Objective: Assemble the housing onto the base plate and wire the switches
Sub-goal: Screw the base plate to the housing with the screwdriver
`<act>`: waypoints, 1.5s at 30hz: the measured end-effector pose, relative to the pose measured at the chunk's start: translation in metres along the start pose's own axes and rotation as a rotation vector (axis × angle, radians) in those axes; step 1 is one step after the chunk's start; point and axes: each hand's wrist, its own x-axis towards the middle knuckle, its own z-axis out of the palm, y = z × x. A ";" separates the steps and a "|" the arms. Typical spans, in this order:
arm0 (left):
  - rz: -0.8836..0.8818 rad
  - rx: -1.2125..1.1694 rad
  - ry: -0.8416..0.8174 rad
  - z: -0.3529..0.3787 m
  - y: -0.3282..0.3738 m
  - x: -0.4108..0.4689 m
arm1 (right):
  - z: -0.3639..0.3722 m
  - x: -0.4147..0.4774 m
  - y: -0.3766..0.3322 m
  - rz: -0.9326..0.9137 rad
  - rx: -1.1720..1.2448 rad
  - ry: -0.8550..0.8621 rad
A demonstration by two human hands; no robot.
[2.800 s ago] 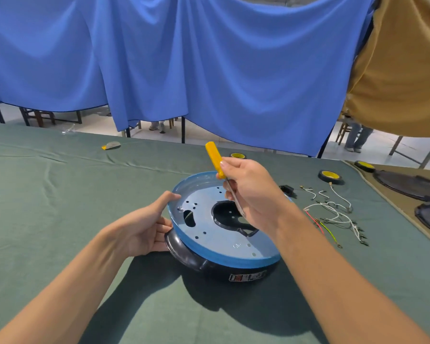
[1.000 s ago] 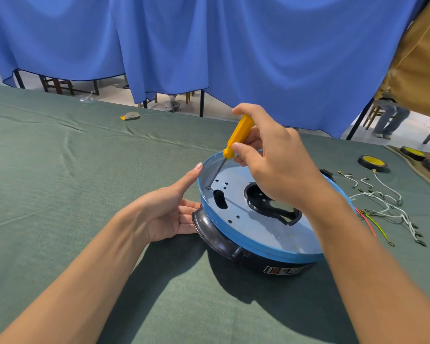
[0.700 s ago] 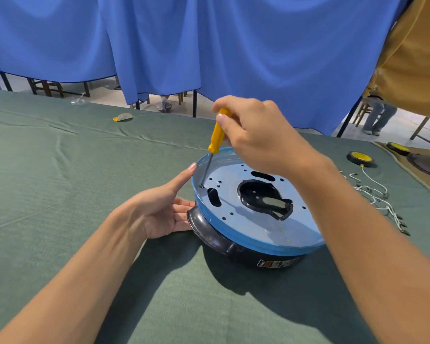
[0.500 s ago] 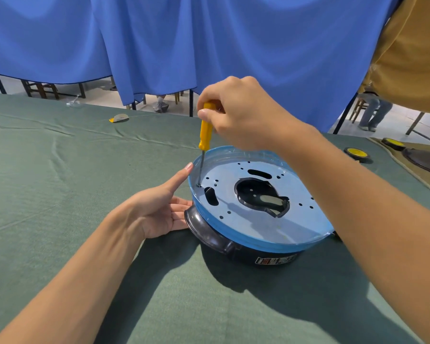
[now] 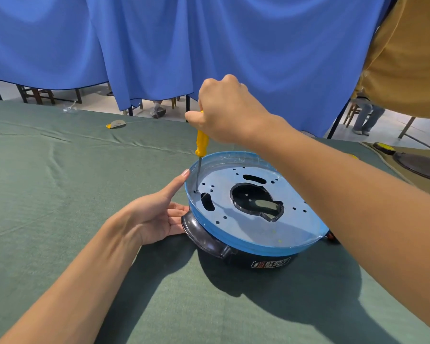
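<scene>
My right hand (image 5: 224, 112) is closed in a fist around the top of the yellow screwdriver (image 5: 202, 142). I hold it nearly upright, its tip set into a small hole at the left edge of the base plate (image 5: 296, 227). Whether a screw sits under the tip I cannot tell.

My left hand (image 5: 157, 214) is flat and open and grips nothing. The fingers lie straight against the side of the black housing (image 5: 204, 237), and the thumb reaches up to touch the plate's rim just beside the shaft.

The plate lies face up on the upturned housing, and the two stand together on the green cloth of the table (image 5: 60, 194), well in from its far edge.

The plate looks like stiff sheet metal under a blue film, so I judge it slick on top and not likely to bend. The housing is glossy and rounded and probably slippery too. I expect the stack to turn or creep on the cloth as I twist. The best place to brace it is low on the housing's wall, under the rim, opposite the push of the driver.

A small grey-and-yellow object (image 5: 116, 124) lies near the far edge, and dark round parts (image 5: 420, 165) lie at the right edge.
</scene>
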 end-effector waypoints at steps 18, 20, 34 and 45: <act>0.005 0.016 0.001 0.001 0.000 -0.003 | -0.028 -0.005 0.008 -0.197 -0.018 -0.365; 0.007 0.017 0.004 0.001 0.000 -0.003 | -0.031 -0.005 0.007 -0.235 -0.018 -0.381; 0.008 0.018 0.004 0.001 0.000 -0.004 | -0.016 -0.005 0.003 -0.148 -0.124 -0.330; 0.016 0.016 0.016 0.001 -0.001 -0.004 | -0.014 -0.013 -0.003 -0.112 -0.155 -0.302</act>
